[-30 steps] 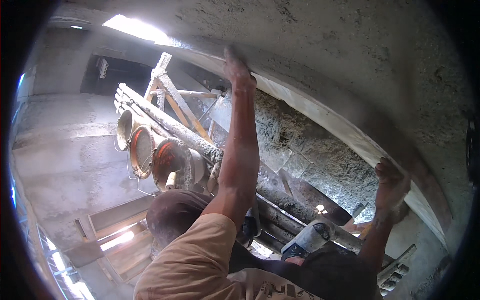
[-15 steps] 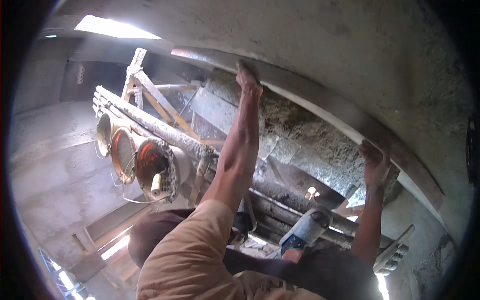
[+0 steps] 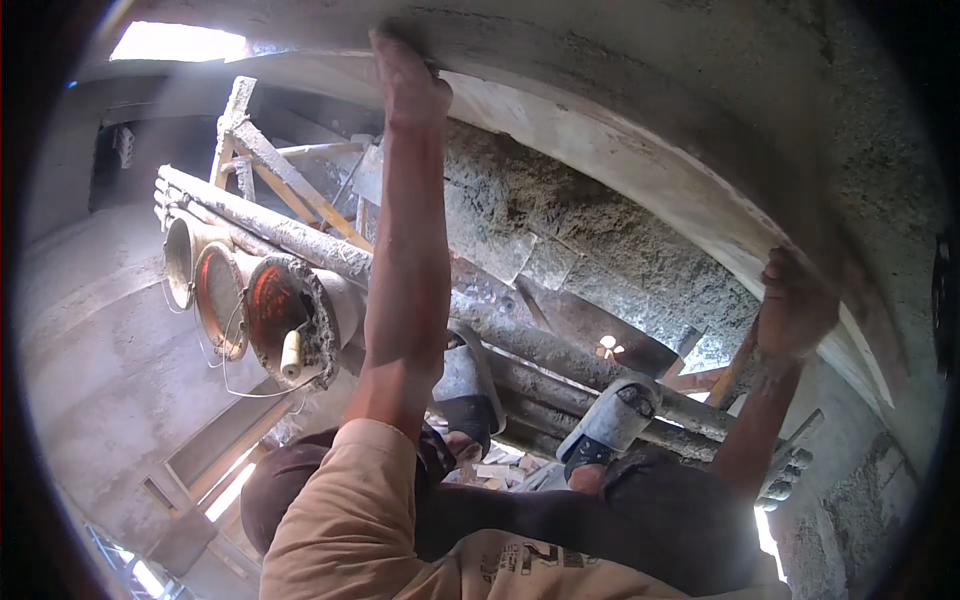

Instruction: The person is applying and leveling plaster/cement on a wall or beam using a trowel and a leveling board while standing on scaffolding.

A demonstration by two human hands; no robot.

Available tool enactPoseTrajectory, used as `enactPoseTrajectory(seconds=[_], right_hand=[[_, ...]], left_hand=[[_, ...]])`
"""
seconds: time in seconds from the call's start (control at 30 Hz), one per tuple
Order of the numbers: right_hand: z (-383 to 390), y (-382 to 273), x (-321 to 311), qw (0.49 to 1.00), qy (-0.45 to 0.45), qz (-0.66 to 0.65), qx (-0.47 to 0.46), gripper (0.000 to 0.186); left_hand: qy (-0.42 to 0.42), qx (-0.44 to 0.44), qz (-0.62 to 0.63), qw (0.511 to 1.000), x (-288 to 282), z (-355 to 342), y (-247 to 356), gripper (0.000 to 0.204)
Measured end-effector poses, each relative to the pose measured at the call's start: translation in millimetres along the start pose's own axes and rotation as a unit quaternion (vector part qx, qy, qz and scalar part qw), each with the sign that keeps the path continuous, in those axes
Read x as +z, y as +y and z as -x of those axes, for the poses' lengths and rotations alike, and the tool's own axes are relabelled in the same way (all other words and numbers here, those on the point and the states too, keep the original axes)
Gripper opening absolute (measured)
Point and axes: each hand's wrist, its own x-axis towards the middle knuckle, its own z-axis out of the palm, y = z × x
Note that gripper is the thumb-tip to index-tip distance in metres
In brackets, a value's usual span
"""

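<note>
My left hand (image 3: 405,75) reaches far up and is closed on the edge of a long, thin straightedge board (image 3: 690,168). My right hand (image 3: 795,305) grips the same board near its right end, fingers curled over the edge. The board lies against a grey plastered surface (image 3: 860,150), which bends across the top of the head view. Motion smears the board, so its far left end is hard to make out. Both arms are stretched out. My sandalled feet (image 3: 615,415) stand on poles below.
Several mortar-crusted buckets (image 3: 270,310) stand at the left; a roller-like handle (image 3: 292,355) rests at the nearest one. Rough poles (image 3: 540,345) form the scaffold underfoot. A crusted timber frame (image 3: 270,165) rises behind. A mortar-covered slab (image 3: 590,220) and a lit bulb (image 3: 608,347) lie beyond.
Both hands have carried the board across the plaster, the left hand up and leftward, the right hand rightward and slightly lower. The view has shifted, and a second sandal now shows.
</note>
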Motion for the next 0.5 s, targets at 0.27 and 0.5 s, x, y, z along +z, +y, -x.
enactPoseTrajectory(seconds=[0.27,0.5], right_hand=[[4,-31,6,0.981,-0.145,0.015,-0.126,0.068],[-13,59,-32,0.997,-0.065,0.03,0.043,0.053]], left_hand=[[0.01,0.01,0.087,0.996,13,10,39,0.035],[0.006,-0.066,0.011,0.998,-45,-4,-72,0.053]])
